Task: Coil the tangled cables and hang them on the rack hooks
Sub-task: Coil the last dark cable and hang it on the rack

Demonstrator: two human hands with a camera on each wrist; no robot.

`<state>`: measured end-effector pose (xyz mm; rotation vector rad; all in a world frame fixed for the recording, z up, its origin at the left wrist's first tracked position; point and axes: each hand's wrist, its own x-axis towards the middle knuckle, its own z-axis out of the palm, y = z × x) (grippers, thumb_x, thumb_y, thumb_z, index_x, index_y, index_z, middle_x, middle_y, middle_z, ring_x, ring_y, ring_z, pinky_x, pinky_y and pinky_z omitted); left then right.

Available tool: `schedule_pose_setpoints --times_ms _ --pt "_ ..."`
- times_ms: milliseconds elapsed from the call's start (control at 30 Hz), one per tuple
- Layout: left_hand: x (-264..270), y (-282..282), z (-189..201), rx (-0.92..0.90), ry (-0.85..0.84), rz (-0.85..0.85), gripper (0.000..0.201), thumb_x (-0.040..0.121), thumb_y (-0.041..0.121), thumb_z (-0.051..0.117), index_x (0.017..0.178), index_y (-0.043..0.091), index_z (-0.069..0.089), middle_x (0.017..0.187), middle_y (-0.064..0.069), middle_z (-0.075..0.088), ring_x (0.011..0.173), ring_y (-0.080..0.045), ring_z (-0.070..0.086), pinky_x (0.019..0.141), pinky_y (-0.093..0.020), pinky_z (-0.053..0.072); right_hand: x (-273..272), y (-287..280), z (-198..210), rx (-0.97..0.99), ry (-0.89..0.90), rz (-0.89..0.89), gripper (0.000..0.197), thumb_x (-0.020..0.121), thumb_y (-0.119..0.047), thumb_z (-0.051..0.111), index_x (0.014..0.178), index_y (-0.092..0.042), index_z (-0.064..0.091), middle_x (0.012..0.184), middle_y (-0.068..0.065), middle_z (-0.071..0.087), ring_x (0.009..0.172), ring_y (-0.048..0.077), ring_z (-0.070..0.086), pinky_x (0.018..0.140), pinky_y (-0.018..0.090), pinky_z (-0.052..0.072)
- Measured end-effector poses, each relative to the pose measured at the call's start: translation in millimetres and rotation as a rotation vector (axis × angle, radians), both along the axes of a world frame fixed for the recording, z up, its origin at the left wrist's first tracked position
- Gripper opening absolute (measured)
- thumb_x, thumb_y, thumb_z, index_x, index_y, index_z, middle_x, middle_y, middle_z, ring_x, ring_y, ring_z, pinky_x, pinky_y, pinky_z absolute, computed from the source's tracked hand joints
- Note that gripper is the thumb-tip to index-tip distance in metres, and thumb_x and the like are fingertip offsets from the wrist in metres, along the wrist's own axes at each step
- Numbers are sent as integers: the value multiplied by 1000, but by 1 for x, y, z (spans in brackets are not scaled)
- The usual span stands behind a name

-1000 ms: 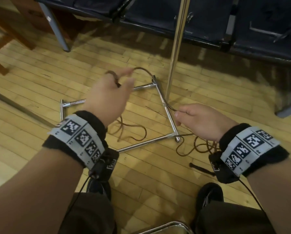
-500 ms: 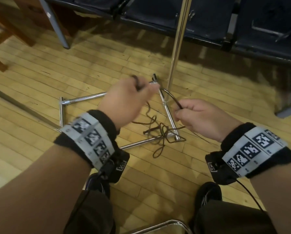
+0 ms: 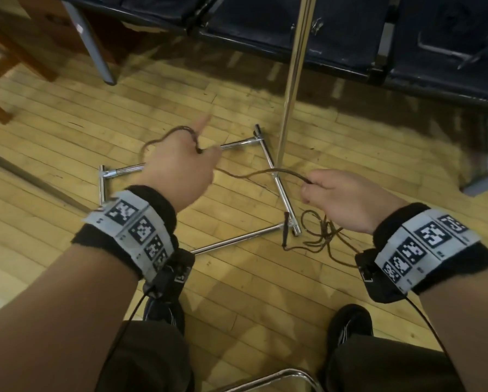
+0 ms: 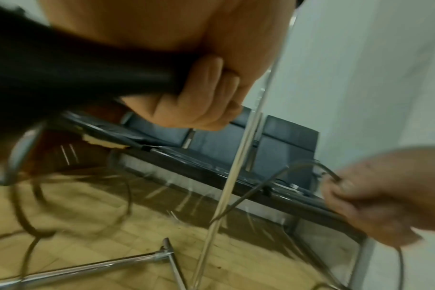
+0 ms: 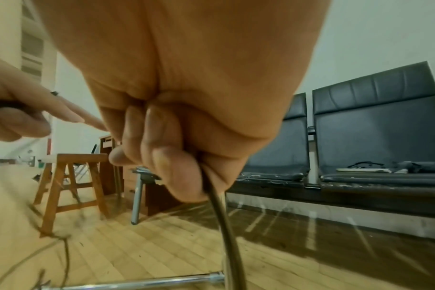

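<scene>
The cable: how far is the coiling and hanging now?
Early stage. The left hand holds a first loop of the cable; the right hand pinches the next stretch. A loose tangle lies on the floor by the rack base. Nothing visibly hangs on the rack.

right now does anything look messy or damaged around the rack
Yes: the cable slack lies tangled on the floor by the rack base, and the dark seat edge looks torn, pale padding showing.

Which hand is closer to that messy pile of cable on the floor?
Right. The right hand hangs just above the cable pile; the left hand is off across the rack base.
</scene>
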<state>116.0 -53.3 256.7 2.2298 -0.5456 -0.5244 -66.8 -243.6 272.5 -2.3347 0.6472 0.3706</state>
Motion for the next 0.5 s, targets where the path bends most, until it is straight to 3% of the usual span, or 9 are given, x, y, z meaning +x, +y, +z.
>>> schedule_pose_setpoints --times_ms 67,133,200,233,300,400,500 --pt "-19 -8 4 20 43 -256 49 104 40 61 146 61 46 60 18 70 42 -1 54 42 -15 45 5 6 3 44 -35 15 28 104 -36 42 93 -28 66 90 7 67 80 23 62 71 44 50" --pt "-37 -16 5 87 28 -517 30 104 44 60 128 62 58 64 22 69 45 1 56 45 -12 43 7 11 3 118 -87 16 29 102 -36 42 90 -29 67 79 -1 60 72 16 56 66 41 44" --pt "-45 -20 7 108 3 -603 8 104 49 58 104 51 66 65 23 66 51 5 57 46 -13 42 8 13 2 195 -147 7 29 99 -35 41 90 -26 67 69 -10 50 63 7 48 61 37 37" --pt "-43 -21 7 104 -38 -599 14 105 51 57 94 46 65 65 18 65 53 6 56 47 -14 41 7 13 1 231 -170 -1 29 99 -34 41 91 -25 67 67 -12 48 61 5 46 61 37 36" --pt "-38 -22 6 66 -74 -519 25 105 51 56 84 41 63 62 15 60 51 5 52 47 -14 38 6 10 -1 282 -199 -18 30 100 -37 42 93 -24 67 68 -9 48 63 10 46 63 41 37" --pt "-16 -15 10 -231 126 -126 27 102 53 62 80 39 68 54 16 56 46 0 48 43 -21 41 1 1 -4 236 -184 -29 34 103 -43 42 92 -21 65 70 -7 49 65 14 47 67 47 42" --pt "9 1 14 -480 216 212 20 91 55 66 74 45 70 59 14 54 50 -7 47 45 -28 40 -4 -8 -10 220 -124 -51 35 105 -42 41 91 -21 65 69 -8 48 64 13 46 67 44 41"
